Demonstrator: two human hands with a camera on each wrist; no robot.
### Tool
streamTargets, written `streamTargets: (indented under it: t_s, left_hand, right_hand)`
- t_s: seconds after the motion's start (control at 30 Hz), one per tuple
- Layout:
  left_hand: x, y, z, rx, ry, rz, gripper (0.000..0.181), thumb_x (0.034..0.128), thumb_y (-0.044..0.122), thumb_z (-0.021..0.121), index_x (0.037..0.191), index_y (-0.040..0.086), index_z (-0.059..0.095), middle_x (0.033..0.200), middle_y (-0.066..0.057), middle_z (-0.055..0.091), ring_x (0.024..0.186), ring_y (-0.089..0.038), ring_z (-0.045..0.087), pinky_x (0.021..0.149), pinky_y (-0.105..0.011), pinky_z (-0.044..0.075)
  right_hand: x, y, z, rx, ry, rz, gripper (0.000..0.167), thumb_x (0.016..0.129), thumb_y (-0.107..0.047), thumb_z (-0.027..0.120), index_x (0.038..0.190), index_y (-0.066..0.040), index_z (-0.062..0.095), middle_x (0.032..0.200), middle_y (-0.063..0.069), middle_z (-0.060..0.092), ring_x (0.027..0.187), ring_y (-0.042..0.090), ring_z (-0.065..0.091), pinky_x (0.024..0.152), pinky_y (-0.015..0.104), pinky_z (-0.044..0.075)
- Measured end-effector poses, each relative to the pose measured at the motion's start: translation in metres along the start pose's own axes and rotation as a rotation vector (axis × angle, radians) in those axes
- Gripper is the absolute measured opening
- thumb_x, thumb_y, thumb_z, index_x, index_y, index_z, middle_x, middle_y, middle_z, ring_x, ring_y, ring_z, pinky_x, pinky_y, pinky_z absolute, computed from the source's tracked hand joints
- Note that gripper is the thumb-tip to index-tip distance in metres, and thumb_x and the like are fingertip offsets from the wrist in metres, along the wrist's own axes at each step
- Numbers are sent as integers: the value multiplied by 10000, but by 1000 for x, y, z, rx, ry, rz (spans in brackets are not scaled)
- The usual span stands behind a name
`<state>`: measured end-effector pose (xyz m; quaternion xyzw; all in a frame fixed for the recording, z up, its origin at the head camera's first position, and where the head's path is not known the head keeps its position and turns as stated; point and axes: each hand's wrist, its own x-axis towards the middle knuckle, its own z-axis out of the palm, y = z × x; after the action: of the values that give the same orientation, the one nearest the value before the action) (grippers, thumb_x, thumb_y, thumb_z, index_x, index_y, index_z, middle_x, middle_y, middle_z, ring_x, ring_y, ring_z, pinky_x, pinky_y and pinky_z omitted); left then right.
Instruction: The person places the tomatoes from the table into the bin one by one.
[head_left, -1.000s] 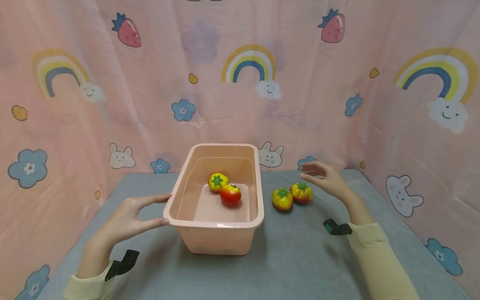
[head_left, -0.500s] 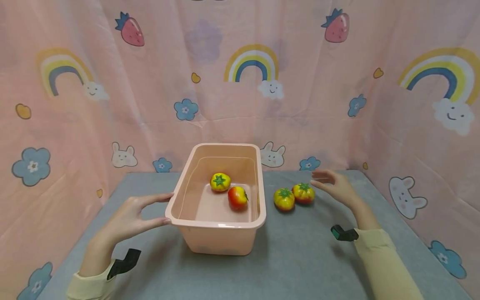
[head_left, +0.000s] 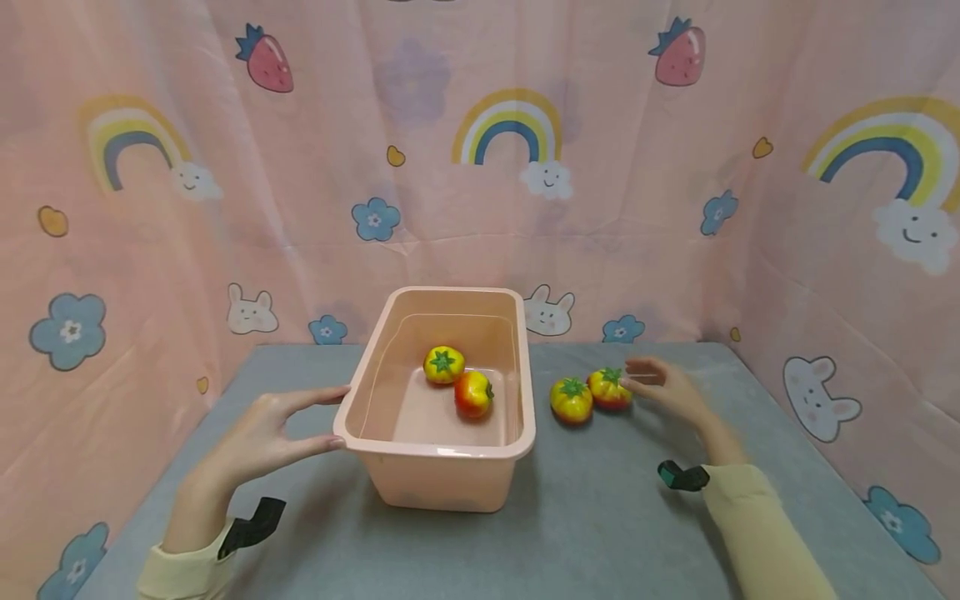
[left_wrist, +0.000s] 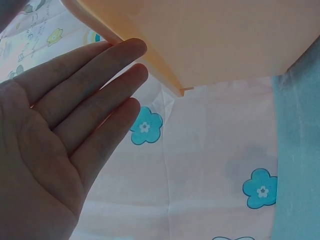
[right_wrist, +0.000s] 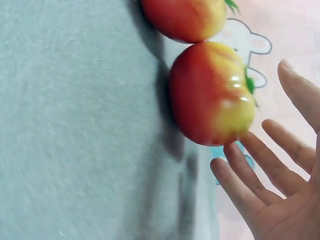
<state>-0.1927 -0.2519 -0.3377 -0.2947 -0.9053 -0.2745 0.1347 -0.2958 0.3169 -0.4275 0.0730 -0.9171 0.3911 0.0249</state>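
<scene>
A pink plastic tub stands mid-table. My left hand touches its left rim with extended fingertips, the thumb at the near corner; in the left wrist view the fingers lie straight against the rim. Inside the tub are a yellow tomato with a green star-shaped top and a red-and-yellow tomato on its side. Two more yellow-red tomatoes sit right of the tub, a nearer one and a farther one. My right hand is beside the farther tomato, fingers spread and not closed round it.
The grey tabletop runs back to a pink patterned curtain, which also hangs at both sides. A black wrist camera is strapped to the left sleeve and another black camera to the right one.
My right hand has come down to the height of the farther tomato. The red-and-yellow tomato in the tub has rolled over and shifted slightly. My left hand stays at the rim.
</scene>
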Motion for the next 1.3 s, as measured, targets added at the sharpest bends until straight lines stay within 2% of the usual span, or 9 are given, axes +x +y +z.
streamTargets:
  t_s: [0.13,0.27,0.5,0.9,1.13,1.3]
  left_hand:
    - [1,0,0,3,-2,0,552,770,373,778,1276,225,615,1209,105,650,1114,-123,619,886,-438,514]
    - [1,-1,0,7,4,13,551,770,370,779,1274,217,618,1207,96,653,1108,-130,624,875,-427,522]
    - [-1,-1,0,13,6,10,547,774,381,772,1273,215,619,1199,80,660,1087,-145,637,859,-430,529]
    - [0,-2,1,1,1,1,554,765,390,778,1270,226,621,1211,103,649,1103,-122,623,880,-439,521]
    - [2,-3,2,7,2,35,550,777,365,773,1276,196,616,1210,56,657,1095,-158,633,863,-452,527]
    - [1,-2,1,8,4,24,551,773,376,774,1273,205,619,1201,72,660,1092,-143,632,869,-444,524]
  right_hand:
    - [5,8,8,3,-27,30,707,879,-517,601,1393,-65,424,1402,211,463,1231,424,486,976,571,423]
    - [8,12,16,1,-51,23,726,876,-516,607,1401,-56,409,1415,227,436,1231,437,471,977,580,417]
    - [5,12,26,-11,-37,10,728,863,-495,638,1389,-42,419,1389,224,457,1195,425,497,959,544,452]
    - [7,13,27,15,-22,4,721,857,-452,666,1391,-38,412,1401,241,433,1193,439,499,965,543,449]
    - [6,14,26,25,-15,8,718,859,-456,662,1393,-45,413,1397,238,436,1198,439,490,963,545,450]
    - [5,14,25,21,-22,7,721,867,-448,656,1402,-36,402,1414,247,415,1197,448,492,969,550,442]
